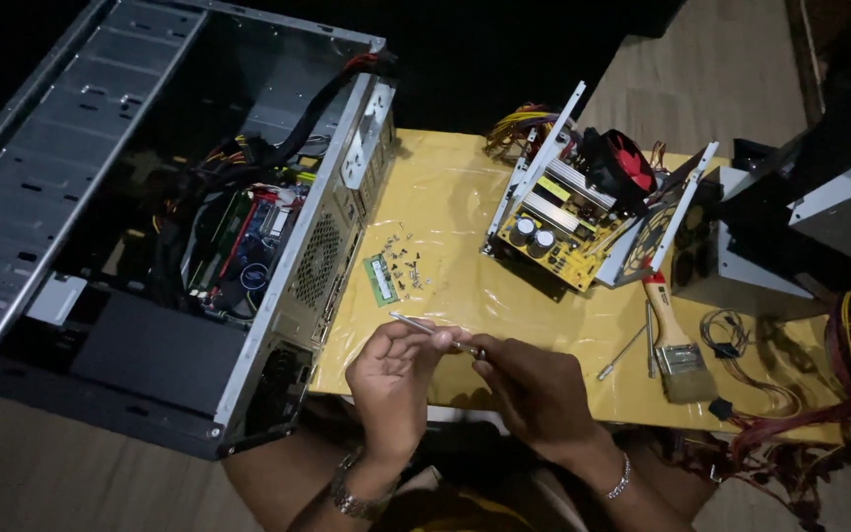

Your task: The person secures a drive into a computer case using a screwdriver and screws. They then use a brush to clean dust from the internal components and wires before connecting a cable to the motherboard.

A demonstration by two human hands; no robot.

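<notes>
The left hand (391,379) pinches a thin metal screwdriver (424,329) near its middle, and the right hand (534,389) pinches the end of it with its fingertips. The two hands sit close together, just over the near edge of the yellow table (465,197). To do this well, I think the left hand should hold the tool steady while the right one works gently. Small screws (404,258) and a green memory stick (380,280) lie just beyond the left hand. A paintbrush (674,340) lies off to the right. The open computer case (169,217) sits to the left.
</notes>
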